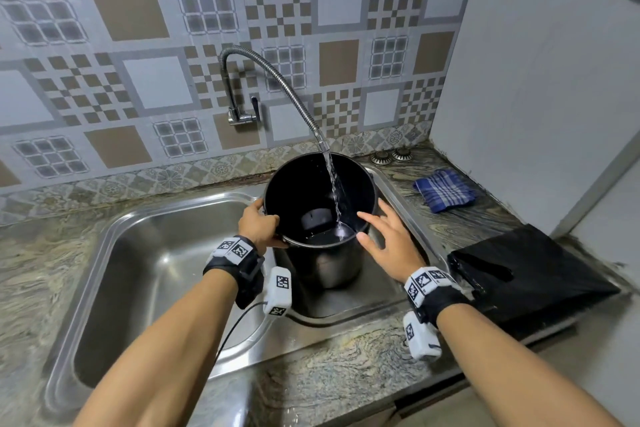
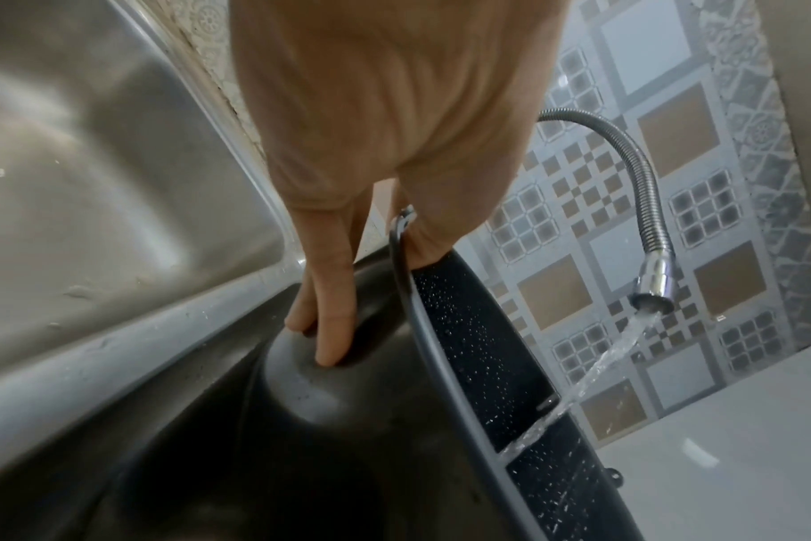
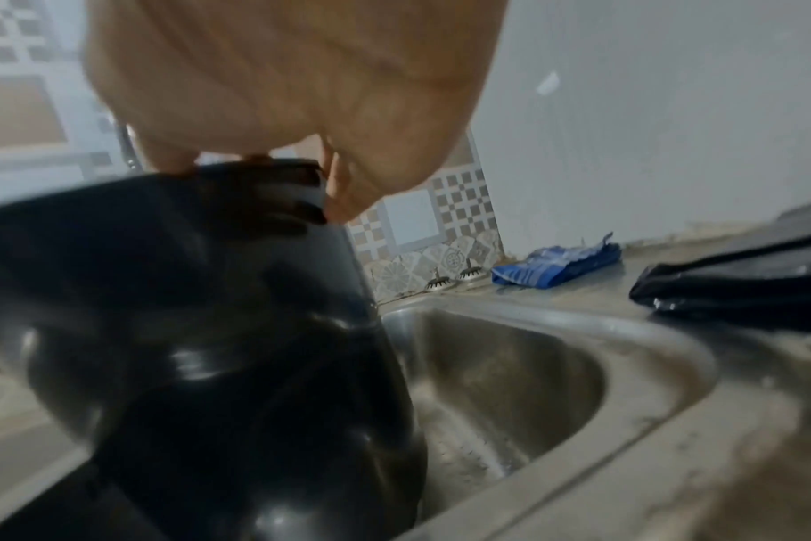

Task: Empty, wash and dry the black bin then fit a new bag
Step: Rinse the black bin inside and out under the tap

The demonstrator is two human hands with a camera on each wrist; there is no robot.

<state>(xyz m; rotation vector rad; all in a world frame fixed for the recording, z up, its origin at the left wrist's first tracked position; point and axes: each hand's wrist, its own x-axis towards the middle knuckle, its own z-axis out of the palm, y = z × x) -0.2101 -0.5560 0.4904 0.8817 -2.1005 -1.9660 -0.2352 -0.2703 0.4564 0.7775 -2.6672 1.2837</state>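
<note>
The black bin (image 1: 323, 262) stands in the right basin of the steel sink (image 1: 391, 291), tipped a little toward me. Water (image 1: 333, 184) runs from the flexible tap (image 1: 277, 78) into it and pools at the bottom. My left hand (image 1: 265, 220) grips the bin's left rim; in the left wrist view its fingers (image 2: 329, 329) lie on the outer wall of the bin (image 2: 477, 347) and the thumb goes over the rim. My right hand (image 1: 375, 224) is spread with straight fingers at the right rim. In the right wrist view it (image 3: 278, 73) hovers over the bin (image 3: 209, 293), blurred.
A folded black bag (image 1: 530, 270) lies on the stone counter to the right, a blue checked cloth (image 1: 443, 189) behind it near the wall. Two metal strainers (image 1: 391, 156) sit in the back corner. The left basin (image 1: 156, 253) holds nothing.
</note>
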